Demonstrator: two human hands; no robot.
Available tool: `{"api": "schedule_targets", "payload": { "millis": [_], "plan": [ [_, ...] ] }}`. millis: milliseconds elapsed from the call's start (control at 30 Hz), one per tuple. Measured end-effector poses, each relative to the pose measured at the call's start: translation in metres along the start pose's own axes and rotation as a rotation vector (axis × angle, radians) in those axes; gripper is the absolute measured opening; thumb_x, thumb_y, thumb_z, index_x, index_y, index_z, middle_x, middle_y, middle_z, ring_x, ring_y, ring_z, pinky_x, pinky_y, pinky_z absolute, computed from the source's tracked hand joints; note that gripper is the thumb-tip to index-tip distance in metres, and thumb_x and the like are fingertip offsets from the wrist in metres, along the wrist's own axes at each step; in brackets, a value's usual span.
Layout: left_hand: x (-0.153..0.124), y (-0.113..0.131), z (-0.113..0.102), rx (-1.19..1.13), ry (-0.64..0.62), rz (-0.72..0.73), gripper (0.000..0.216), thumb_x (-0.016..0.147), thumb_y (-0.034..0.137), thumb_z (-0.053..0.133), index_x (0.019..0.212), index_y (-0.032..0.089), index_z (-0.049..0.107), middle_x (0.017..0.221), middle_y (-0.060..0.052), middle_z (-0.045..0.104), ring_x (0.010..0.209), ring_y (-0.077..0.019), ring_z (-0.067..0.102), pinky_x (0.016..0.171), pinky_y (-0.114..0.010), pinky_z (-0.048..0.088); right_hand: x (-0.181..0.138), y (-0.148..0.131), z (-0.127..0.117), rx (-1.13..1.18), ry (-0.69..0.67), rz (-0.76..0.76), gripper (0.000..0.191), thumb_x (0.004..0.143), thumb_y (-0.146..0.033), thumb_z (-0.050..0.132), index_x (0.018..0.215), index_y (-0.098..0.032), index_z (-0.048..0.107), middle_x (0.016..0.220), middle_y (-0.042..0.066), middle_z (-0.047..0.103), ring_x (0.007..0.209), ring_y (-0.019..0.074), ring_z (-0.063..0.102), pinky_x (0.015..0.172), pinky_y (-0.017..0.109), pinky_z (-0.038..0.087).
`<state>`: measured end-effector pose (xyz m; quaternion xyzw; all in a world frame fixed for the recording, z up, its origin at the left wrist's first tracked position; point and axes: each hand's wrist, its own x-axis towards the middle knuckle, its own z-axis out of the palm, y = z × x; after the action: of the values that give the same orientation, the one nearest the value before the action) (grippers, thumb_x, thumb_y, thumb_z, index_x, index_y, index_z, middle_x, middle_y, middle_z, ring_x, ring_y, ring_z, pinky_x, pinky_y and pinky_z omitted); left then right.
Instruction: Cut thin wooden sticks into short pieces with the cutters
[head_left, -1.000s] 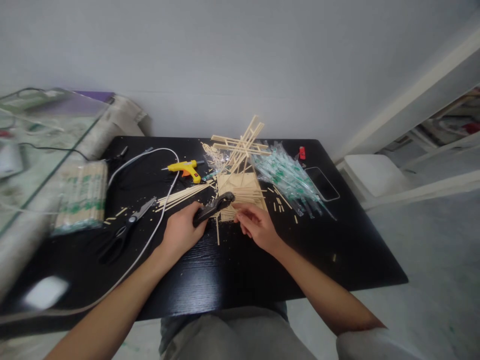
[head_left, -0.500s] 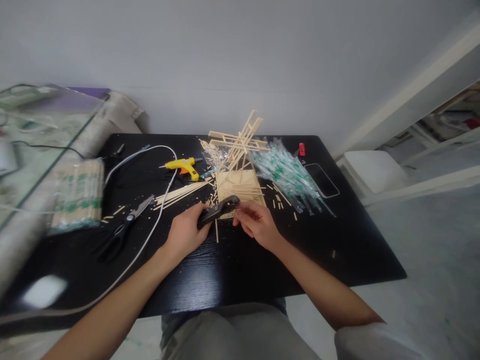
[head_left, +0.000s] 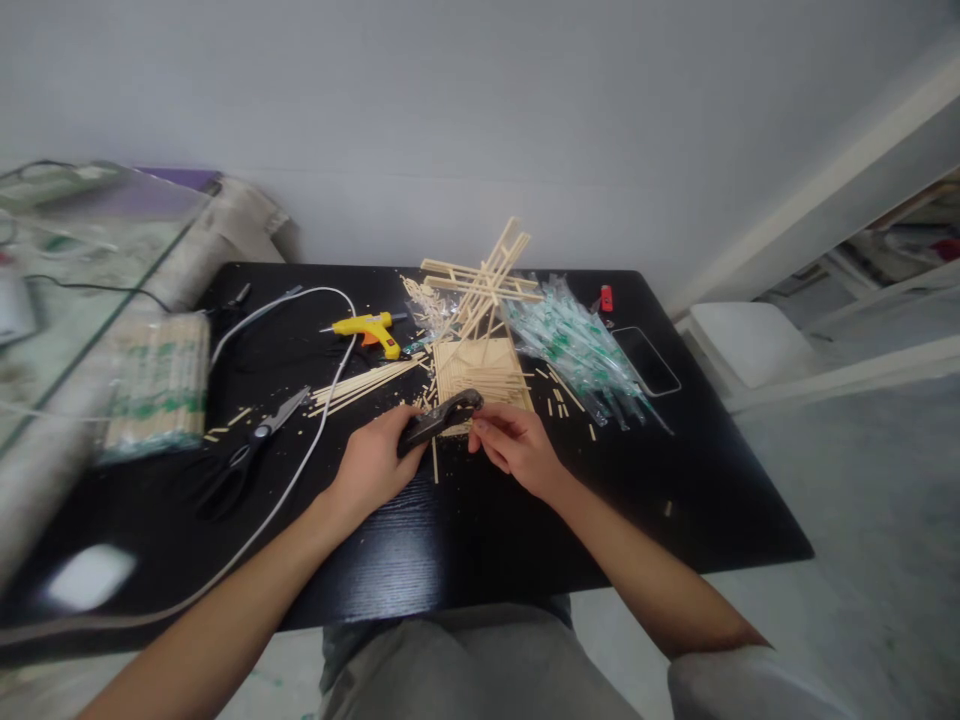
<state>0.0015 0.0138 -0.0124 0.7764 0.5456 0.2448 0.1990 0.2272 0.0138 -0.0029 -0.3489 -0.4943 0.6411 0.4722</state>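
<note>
**Fingers [head_left: 397, 425] of the left hand [head_left: 371, 462] clenched on a black cutter [head_left: 440, 416]**

Left fingers wrap the cutter's handles. The tool lies low over the black table [head_left: 465, 540], its nose pointing up and right at the near edge of a flat stick panel [head_left: 484, 375]. The right hand [head_left: 517, 448] meets that nose with thumb and forefinger drawn together; whether they pinch a bit of stick is too small to tell.

It looks like a trimming step, with a piece lined up at the blades. A clean cut would call for the piece square in the nose and fingertips off the blades.

Both forearms reach in from below, wrists low, palms turned inward. One loose stick [head_left: 434, 460] lies between the hands. A leaning stick frame [head_left: 480, 285] stands behind the panel, and a yellow glue gun [head_left: 369, 330] and scissors [head_left: 251, 455] lie to the left.
</note>
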Motion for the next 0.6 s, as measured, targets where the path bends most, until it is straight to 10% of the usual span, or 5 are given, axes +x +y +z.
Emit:
{"api": "schedule_targets", "payload": {
  "millis": [600],
  "plan": [
    [0.0008, 0.0061, -0.0026, -0.046, -0.065, -0.033, 0.015, 0.09, 0.025, 0.055, 0.102, 0.02, 0.063, 0.093, -0.006, 0.073, 0.085, -0.0237, 0.07, 0.078, -0.033, 0.05, -0.0004, 0.0015, 0.0004, 0.053, -0.001, 0.03, 0.023, 0.089, -0.035, 0.07, 0.104, -0.017, 0.07, 0.069, -0.001, 0.069, 0.035, 0.0018, 0.037, 0.034, 0.019, 0.021]
  ]
}}
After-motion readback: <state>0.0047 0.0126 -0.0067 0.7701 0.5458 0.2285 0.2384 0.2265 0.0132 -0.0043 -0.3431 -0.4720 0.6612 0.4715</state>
